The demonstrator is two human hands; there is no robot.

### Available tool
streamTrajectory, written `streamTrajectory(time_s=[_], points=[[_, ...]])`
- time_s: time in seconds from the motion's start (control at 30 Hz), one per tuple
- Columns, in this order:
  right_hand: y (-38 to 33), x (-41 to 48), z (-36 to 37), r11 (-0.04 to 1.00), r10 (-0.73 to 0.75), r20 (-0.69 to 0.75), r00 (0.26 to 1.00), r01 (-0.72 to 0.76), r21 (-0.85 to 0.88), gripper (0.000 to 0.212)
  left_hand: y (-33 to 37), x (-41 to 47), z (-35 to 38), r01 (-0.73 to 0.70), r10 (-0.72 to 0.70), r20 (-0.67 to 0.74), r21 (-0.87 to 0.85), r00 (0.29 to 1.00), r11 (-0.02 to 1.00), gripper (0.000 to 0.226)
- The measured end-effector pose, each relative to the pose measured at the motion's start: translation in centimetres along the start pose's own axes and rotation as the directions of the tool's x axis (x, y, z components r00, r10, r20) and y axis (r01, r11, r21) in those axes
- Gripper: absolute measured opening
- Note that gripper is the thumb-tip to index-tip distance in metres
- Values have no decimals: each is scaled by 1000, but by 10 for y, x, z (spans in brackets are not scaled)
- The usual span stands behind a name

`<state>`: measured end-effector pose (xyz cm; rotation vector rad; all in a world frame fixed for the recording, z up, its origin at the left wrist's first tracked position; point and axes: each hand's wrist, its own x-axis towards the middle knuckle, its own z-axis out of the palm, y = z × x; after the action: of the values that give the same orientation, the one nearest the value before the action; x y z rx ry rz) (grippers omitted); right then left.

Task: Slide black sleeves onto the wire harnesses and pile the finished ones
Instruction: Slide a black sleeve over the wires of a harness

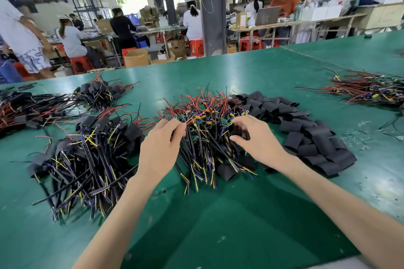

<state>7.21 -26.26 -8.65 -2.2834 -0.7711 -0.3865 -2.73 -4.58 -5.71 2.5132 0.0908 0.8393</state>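
A heap of bare wire harnesses (207, 124), with red, black, yellow and blue leads, lies in the middle of the green table (218, 214). My left hand (160, 148) pinches a harness at the heap's left side, fingertips closed on its wires. My right hand (253, 137) is curled around a black sleeve (238, 132) at the heap's right side. A long pile of loose black sleeves (306, 135) stretches to the right. Sleeved harnesses (87, 155) are heaped to the left of my left hand.
More harness piles lie at the far left (28, 109), at the back left (98, 94) and at the far right (371, 89). Beyond the table's far edge several people work at benches, with red stools and cardboard boxes around them.
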Motion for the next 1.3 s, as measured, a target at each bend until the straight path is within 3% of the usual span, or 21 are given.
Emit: streamTrajectory(time_s=[0.57, 0.97, 1.13, 1.3], points=[[-8, 0, -7, 983, 79, -99, 992, -61, 174, 40, 1, -13, 2, -109, 105, 123, 26, 987, 994, 22], [-9, 1, -14, 966, 13, -165, 986, 30, 257, 54, -2, -14, 1, -171, 141, 223, 123, 965, 978, 29], [-3, 0, -13, 984, -120, -146, 982, 137, 114, 55, -2, -13, 2, -166, 135, 215, 135, 967, 977, 28], [-6, 0, -8, 912, -374, -75, 924, 353, -210, 49, 3, -18, 3, -179, 162, 180, 83, 970, 980, 22]])
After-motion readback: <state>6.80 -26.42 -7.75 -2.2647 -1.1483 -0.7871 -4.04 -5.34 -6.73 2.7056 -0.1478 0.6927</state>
